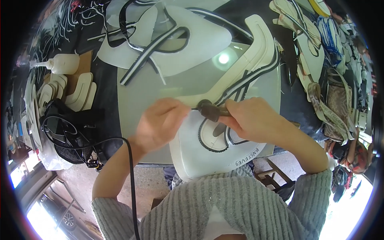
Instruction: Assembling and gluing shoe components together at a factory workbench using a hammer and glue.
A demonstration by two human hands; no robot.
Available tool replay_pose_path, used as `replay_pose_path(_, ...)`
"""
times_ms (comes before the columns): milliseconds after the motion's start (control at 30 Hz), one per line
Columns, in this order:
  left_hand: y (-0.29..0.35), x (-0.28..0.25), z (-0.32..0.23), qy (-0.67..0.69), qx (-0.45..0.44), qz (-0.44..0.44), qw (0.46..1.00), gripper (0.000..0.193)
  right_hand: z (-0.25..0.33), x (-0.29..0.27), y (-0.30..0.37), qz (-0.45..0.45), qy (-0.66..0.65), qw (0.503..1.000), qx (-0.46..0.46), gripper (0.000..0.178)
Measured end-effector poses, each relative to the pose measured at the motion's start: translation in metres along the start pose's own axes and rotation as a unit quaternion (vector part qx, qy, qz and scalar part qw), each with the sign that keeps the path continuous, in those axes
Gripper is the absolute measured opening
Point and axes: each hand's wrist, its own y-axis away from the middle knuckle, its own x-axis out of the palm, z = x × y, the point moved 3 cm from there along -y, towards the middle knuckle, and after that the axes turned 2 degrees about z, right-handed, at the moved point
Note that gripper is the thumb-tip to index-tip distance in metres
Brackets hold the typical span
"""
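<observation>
My right hand (256,120) grips a small hammer (209,111), its dark head pointing left toward my left hand. My left hand (162,120) is blurred, with its fingers curled in a pinch beside the hammer head; what they pinch is hidden. Under both hands lies a white flat panel (187,156) with handwriting near its lower right edge. Along its far side, a long cream angled piece (234,76) stretches up to the right. Black-and-white trim (256,77) with a notched edge follows that piece and loops over the panel below my right hand.
A glossy grey board (140,96) covers the middle of the dark table. White panels (200,40) with loose trim lie at the back. On the left are a glue bottle (66,64), cut cream pieces (82,92) and a black cable (130,168). A patterned bag (338,106) sits right.
</observation>
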Motion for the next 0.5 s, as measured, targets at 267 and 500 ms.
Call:
replay_pose_path(267, 0.008, 0.001, -0.005, -0.208, 0.194, 0.049, 0.958, 0.028, 0.007, -0.013, -0.004, -0.06, -0.044, 0.997, -0.029, 0.039)
replay_pose_path(500, 0.009, -0.001, -0.004, -0.203, 0.197, 0.044, 0.958, 0.027, 0.014, -0.015, -0.007, -0.084, -0.077, 0.992, -0.053, 0.043)
